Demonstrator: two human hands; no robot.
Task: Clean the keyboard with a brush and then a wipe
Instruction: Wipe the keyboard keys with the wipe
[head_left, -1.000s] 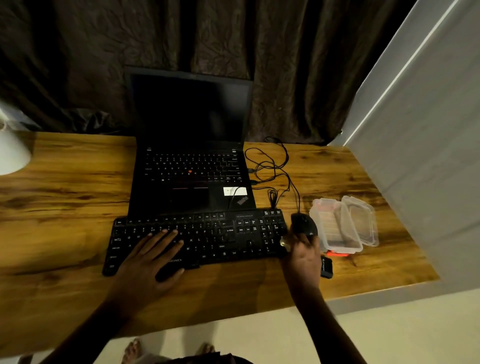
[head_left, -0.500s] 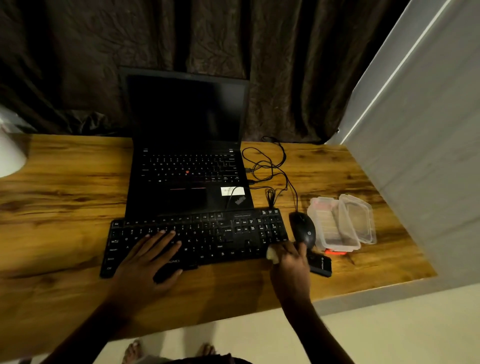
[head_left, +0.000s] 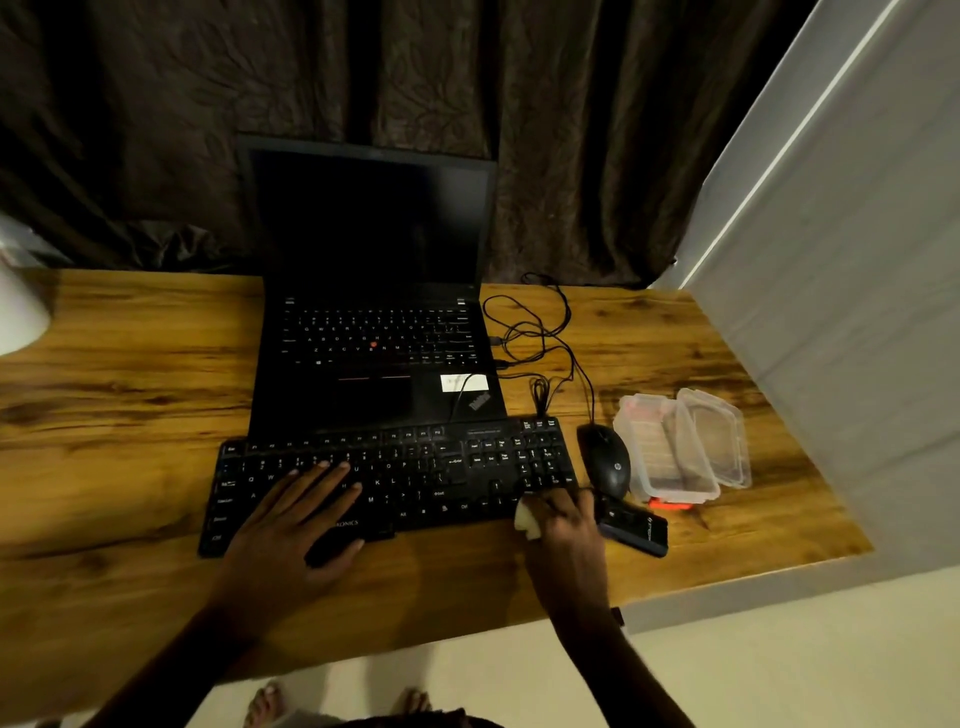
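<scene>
Keyboard (head_left: 395, 478), black, lies flat on the wooden desk (head_left: 119, 415) along the near edge of an open laptop (head_left: 374, 332), whose screen is dark. Left hand (head_left: 291, 525) rests palm-down on the keyboard's left-centre keys, fingers spread and flat, thumb near the front edge; it grips nothing. Right hand (head_left: 563, 525) sits at the keyboard's near right corner, fingers curled and pressed together around a pale wad, the wipe (head_left: 525, 518) (only a small lobe shows at the thumb side, the rest hidden in the fist). Wipe is touching or just over the keyboard's front right edge; exact contact cannot be told.

Mouse (head_left: 605, 460), black, stands just right of the keyboard, its cable (head_left: 540, 332) looping back across the desk toward the laptop's right side. Small dark oblong object (head_left: 636, 527) lies on the desk just right of the right hand, below the mouse; what it is cannot be told. Clear plastic box (head_left: 662, 449) sits right of the mouse with its clear lid (head_left: 719, 436) leaning on its right side. Something orange-red (head_left: 670, 503) peeks out at the box's near edge. White lamp shade (head_left: 21, 312) is cut off at the left border. Dark curtain (head_left: 467, 104) hangs behind the desk.
</scene>
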